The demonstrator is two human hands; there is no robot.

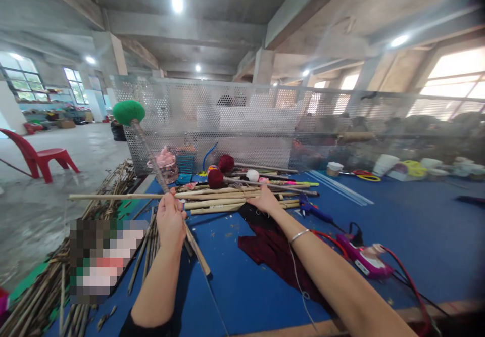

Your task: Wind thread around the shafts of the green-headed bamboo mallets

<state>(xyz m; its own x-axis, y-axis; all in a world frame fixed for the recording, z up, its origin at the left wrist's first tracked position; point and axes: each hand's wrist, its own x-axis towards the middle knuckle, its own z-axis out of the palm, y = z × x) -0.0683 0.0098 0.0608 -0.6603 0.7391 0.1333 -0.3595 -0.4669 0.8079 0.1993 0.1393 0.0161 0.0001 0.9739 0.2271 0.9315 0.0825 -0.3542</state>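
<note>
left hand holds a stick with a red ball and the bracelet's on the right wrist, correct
No, the ball on the stick in the left hand is green, as the head view shows; the bracelet is on the right wrist.

The left hand (171,218) is gripping a stick (150,154) with a green ball (129,111) on top. The right hand (266,200) is resting at a pile of bamboo poles (215,202) on a blue table (235,296). Dark red cloth (265,248) and a glue gun (314,208) are lying nearby.
</note>
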